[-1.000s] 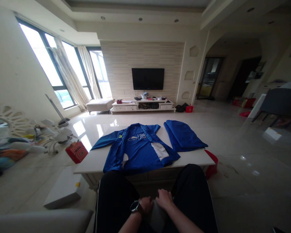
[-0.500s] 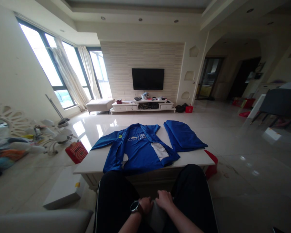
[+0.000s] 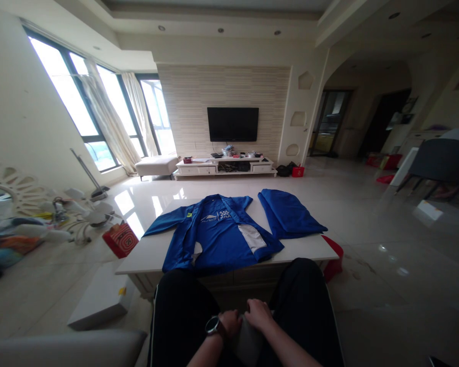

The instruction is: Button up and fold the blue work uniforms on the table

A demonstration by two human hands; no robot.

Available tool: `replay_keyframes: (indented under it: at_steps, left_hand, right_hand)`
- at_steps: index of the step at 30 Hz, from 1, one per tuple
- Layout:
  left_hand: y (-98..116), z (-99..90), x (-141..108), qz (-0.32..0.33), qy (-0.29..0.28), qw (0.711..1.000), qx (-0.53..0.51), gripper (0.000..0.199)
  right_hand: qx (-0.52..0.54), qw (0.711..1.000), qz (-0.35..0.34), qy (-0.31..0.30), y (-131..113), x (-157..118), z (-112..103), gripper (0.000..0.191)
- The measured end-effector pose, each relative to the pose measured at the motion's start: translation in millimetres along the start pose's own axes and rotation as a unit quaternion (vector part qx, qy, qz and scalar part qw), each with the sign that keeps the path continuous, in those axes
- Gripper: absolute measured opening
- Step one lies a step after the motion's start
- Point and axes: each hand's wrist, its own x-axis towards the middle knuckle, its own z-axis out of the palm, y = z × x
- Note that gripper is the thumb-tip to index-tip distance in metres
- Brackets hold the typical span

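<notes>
My left hand (image 3: 230, 322), with a round dark watch (image 3: 212, 325) on its wrist, rests low between my thighs with its fingers curled in. Beside it, a small gap apart, my right hand (image 3: 258, 314) lies closed in the same way. Nothing shows in either hand. A pale grey surface (image 3: 248, 342) lies between the wrists. Beyond my knees, an open blue jacket (image 3: 222, 239) is spread on a white table (image 3: 145, 257), with white patches and white print showing. Right of it lies a folded blue garment (image 3: 288, 214), apart from the jacket.
A white box (image 3: 99, 300) stands on the floor left of the table, near a red patterned box (image 3: 120, 239). Something red (image 3: 332, 260) shows past the table's right end. Household items crowd the far left floor. A television (image 3: 233, 124) hangs above a low cabinet (image 3: 199, 169).
</notes>
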Motion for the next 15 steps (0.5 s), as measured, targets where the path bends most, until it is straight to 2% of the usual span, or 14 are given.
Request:
replay_keyframes:
  at_steps: [9, 15]
  left_hand:
    - [-0.2, 0.4, -0.7, 0.002, 0.005, 1.0, -0.011, 0.055]
    - [-0.1, -0.2, -1.5, 0.0, 0.004, 1.0, -0.017, 0.054]
  right_hand:
    - [-0.017, 0.999, 0.051, 0.002, -4.1, -2.6, -5.4, 0.03]
    - [-0.021, 1.0, 0.017, -0.005, 0.3, -0.7, -0.9, 0.031]
